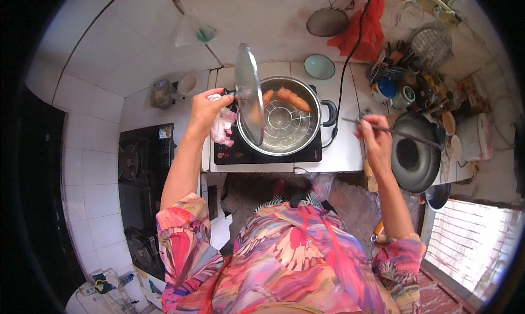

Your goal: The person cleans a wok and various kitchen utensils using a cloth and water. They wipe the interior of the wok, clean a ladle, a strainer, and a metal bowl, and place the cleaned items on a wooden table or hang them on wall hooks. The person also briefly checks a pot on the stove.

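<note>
My left hand (207, 111) grips the black knob (229, 93) of a glass pot lid (250, 96), tilted nearly upright over the left side of a steel pot (315, 121). A pink-and-white cloth (222, 129) is bunched under the same hand. Inside the pot, a round wire steaming rack (283, 116) sits over liquid. Browned, oblong pieces of food (293, 99) rest along its far side, one partly behind the lid. To the right of the pot, my right hand (375, 137) holds a long, thin dark stick (410, 138), perhaps chopsticks, with its tip towards the pot handle (329, 113).
The pot stands on a black induction cooker (266, 157) with a red light lit. A black cord (348, 55) hangs behind. A pale green bowl (319, 66) stands at the wall. Right is a dark wok (426, 162); left, a gas stove (141, 170).
</note>
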`<state>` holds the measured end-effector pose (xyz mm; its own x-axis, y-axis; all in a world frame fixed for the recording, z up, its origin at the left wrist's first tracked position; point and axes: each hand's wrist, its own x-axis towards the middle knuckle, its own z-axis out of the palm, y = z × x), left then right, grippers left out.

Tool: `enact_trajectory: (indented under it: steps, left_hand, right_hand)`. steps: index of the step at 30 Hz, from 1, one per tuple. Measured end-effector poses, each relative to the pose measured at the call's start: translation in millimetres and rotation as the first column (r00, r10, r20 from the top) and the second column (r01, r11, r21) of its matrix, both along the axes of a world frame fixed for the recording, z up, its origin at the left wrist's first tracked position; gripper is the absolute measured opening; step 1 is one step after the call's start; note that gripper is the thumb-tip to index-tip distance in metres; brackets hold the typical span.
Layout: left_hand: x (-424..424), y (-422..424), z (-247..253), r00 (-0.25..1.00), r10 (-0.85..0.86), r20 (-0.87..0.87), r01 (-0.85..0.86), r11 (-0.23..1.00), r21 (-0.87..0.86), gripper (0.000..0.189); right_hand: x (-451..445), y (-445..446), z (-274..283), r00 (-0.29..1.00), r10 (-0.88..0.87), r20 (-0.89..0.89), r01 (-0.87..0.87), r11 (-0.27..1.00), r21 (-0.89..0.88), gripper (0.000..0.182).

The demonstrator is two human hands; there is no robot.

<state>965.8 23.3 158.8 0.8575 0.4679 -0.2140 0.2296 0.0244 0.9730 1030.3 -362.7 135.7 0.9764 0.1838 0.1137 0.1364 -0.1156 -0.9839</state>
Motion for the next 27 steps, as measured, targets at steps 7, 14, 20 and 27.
enact_trajectory:
  steps: [7,14,20,27]
  left_hand:
    - [-22.2,3.6,-0.8,0.994,0.107,0.033,-0.101,0.984,-0.148,0.044]
    - [-40.8,6.7,-7.2,0.995,0.094,0.024,-0.083,0.954,-0.289,0.053]
    - [-43.3,-2.5,-8.0,0.984,0.177,0.03,-0.161,0.943,-0.291,0.057]
    - [-47.5,0.4,-9.5,0.985,0.174,-0.007,-0.166,0.928,-0.334,0.042]
  right_hand:
    - [42.5,90.8,-6.9,0.951,0.292,-0.1,-0.29,0.957,0.028,0.021]
    - [55.5,161.5,-42.4,0.9,0.411,0.142,-0.352,0.88,-0.318,0.02]
    - [74.0,184.5,-44.1,0.92,0.386,0.065,-0.335,0.862,-0.381,0.031]
    - [91.8,182.3,-51.8,0.91,0.346,0.229,-0.195,0.844,-0.5,0.025]
